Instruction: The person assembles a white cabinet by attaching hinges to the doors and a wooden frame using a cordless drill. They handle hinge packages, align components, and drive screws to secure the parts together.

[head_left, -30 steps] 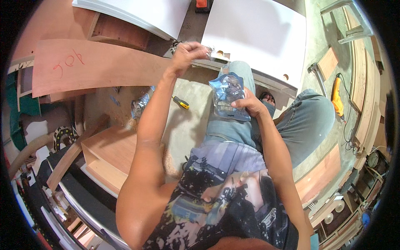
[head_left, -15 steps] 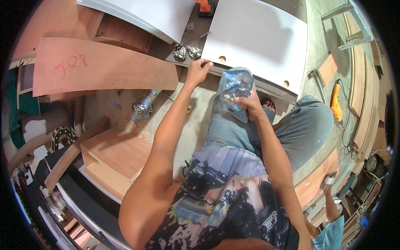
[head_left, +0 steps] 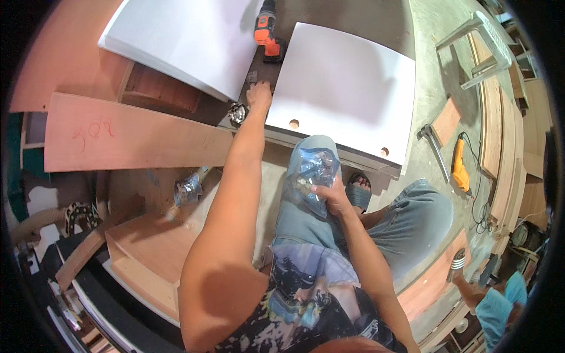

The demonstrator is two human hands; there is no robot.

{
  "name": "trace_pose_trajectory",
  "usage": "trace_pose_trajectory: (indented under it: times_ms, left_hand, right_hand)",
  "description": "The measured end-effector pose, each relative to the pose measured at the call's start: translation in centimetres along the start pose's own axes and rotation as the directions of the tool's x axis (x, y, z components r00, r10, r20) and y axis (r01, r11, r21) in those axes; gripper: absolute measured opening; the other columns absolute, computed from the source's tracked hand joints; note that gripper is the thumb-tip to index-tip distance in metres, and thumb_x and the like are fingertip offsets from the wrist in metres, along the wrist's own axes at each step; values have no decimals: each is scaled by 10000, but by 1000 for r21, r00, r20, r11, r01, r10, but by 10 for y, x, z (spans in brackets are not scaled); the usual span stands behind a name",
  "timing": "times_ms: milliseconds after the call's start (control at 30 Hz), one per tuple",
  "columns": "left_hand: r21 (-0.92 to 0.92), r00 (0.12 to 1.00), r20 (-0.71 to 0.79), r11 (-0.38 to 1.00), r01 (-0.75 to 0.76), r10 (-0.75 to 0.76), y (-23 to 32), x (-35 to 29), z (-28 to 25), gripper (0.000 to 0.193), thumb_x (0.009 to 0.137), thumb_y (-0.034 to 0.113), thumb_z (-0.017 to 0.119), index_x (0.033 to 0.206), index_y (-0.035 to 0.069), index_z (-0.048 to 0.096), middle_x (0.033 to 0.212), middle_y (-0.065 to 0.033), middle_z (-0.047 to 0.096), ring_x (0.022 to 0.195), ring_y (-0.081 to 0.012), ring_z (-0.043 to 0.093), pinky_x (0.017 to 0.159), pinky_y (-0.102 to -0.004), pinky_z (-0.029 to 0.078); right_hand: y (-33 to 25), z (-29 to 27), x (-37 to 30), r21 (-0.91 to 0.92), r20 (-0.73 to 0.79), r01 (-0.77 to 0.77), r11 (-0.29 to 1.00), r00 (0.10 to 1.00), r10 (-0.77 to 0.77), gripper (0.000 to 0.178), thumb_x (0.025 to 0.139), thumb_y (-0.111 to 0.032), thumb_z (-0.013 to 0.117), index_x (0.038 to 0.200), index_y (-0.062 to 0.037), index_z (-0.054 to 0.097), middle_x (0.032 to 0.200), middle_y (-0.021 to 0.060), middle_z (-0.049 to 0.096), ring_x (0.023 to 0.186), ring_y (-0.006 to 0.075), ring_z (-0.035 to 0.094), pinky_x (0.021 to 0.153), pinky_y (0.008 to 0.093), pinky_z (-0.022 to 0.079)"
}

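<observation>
right grip [head_left: 332, 197]: clutching plastic bag [head_left: 315, 170] on knee | left grip [head_left: 259, 94]: near hinges [head_left: 237, 113]

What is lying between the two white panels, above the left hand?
In the head view, an orange-and-black cordless drill lies in the gap between the white panels, beyond the left hand.

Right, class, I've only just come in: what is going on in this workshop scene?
A person sits on the floor among boards. The left hand reaches forward to the dark gap between two white panels, near a small metal fitting and an orange cordless drill. The right hand holds a clear plastic bag of small hardware on the raised knee. Whether the left hand grips anything cannot be told. A yellow drill lies on the floor to the right.
</observation>
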State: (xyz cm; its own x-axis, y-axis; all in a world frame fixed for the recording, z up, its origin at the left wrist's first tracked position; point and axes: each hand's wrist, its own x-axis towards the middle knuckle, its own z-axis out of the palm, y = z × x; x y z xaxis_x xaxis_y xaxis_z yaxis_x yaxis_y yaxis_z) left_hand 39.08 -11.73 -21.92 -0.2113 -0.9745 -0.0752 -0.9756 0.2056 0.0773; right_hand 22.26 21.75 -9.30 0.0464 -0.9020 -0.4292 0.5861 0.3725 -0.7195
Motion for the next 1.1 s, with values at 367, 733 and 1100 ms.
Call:
trace_pose_trajectory:
  times_ms: [367, 733, 1100]
  left_hand:
    - [-528, 864, -501, 806, -267, -41, 13, -77, -61, 412, 854, 35, 563, 1264, 66, 558, 972, -114, 580, 903, -280, 604, 807, -413, 502]
    - [-925, 869, -264, 145, -351, 420, 62, -221, -191, 276, 905, 174, 606, 1108, 1, 680, 1049, -89, 601, 989, -177, 557, 881, -306, 442]
    - [-976, 912, -177, 54, -211, 369, 155, -255, -188, 717, 834, 407, 735, 1345, -15, 462, 1328, -139, 504, 1171, -220, 539, 964, -306, 448]
  right_hand:
    - [-8, -3, 4, -34, 119, -5, 999, 993, 9, 887, 670, -109, 786, 1438, -18, 352, 1261, 66, 536, 1174, 176, 502, 1054, 310, 349]
    - [-28, 6, -4, -209, 130, 178, 962, 980, -153, 985, 631, -102, 804, 1462, 12, 287, 1322, 95, 497, 1242, 200, 458, 1085, 321, 316]
    - [-64, 26, -21, -980, 119, 199, -10, 547, -829, 1000, 617, -154, 743, 1470, -8, 243, 1290, 238, 390, 1216, 419, 383, 1041, 506, 300]
